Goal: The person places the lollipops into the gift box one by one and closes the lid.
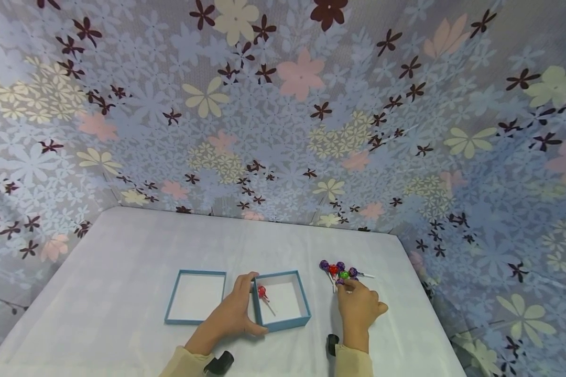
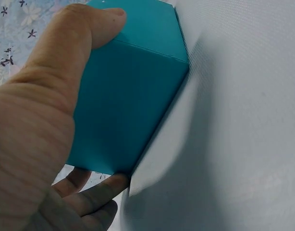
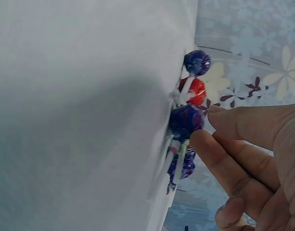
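My left hand [image 1: 238,311] grips the left side of an open blue box [image 1: 286,325] with a white inside. In the left wrist view, the thumb lies on one face of the box [image 2: 123,106] and the fingers curl round its far end. A red lollipop [image 1: 262,292] lies inside against the left wall, its white stick slanting down. My right hand [image 1: 360,309] is at a small pile of lollipops to the right. Its thumb and index finger [image 3: 212,154] pinch the head of a purple lollipop [image 3: 186,121]; other fingers are bent behind.
A shallow blue-edged lid [image 1: 195,320], white inside, lies left of the box. Purple lollipops [image 1: 324,264], a red one [image 1: 333,269] and a green one [image 1: 344,274] lie close together on the white tablecloth [image 1: 137,251]. Floral fabric [image 1: 283,131] hangs behind the table.
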Demonstrator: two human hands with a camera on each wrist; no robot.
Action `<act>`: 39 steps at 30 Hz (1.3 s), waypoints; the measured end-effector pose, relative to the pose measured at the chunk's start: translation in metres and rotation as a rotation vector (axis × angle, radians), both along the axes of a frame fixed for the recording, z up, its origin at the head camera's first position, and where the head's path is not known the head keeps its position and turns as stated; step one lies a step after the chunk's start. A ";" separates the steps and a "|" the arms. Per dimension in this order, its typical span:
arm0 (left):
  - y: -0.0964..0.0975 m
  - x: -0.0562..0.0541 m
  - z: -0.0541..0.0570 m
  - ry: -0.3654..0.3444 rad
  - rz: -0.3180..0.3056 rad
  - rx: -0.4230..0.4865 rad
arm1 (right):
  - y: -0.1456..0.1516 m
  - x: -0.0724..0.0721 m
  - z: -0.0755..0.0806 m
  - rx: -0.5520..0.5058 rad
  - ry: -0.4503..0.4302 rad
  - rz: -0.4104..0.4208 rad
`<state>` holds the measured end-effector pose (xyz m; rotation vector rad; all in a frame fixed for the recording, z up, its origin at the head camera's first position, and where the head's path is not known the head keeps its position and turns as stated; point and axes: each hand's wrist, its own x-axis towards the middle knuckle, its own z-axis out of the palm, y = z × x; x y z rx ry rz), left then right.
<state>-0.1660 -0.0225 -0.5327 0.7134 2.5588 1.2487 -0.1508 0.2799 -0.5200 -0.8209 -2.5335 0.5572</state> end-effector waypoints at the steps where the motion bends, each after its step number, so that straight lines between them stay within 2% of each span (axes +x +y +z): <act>1: 0.000 0.000 0.000 -0.003 -0.001 -0.002 | 0.001 -0.001 -0.001 0.001 -0.003 -0.004; 24: -0.001 0.000 -0.001 -0.012 -0.003 -0.016 | 0.013 -0.009 -0.006 0.004 -0.031 0.010; 39: -0.001 0.000 -0.002 0.003 0.003 -0.017 | 0.010 -0.010 -0.003 0.013 -0.106 0.015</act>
